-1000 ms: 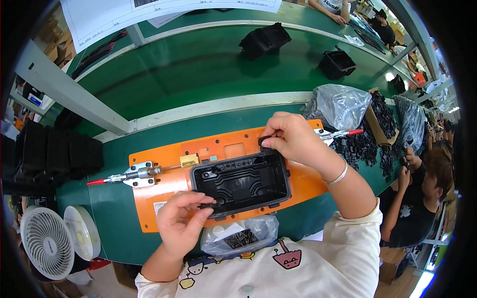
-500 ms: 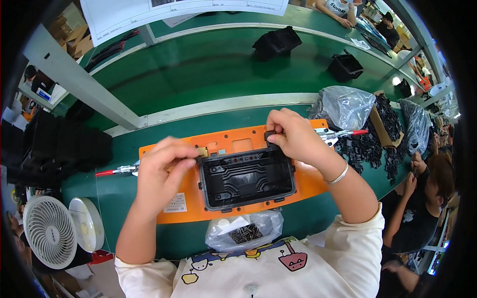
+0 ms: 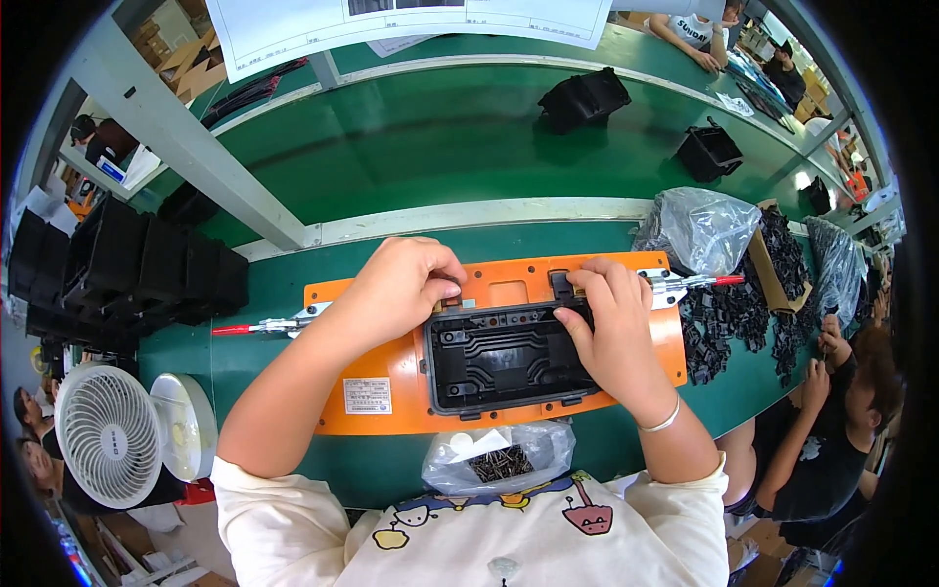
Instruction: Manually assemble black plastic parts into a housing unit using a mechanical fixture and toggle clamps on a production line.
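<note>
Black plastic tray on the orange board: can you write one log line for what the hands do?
left hand: pinching at top-left corner of black plastic tray | right hand: pressing tray's top-right edge | tray: flat on orange board

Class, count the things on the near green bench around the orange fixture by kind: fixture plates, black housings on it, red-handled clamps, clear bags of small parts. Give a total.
Orange fixture plate: 1
Black housing: 1
Red-handled clamps: 2
Clear bag of small parts: 1
Total: 5

Left hand [image 3: 399,291] curled palm-down, right hand [image 3: 608,323] fingers bent, forearms converging
</note>
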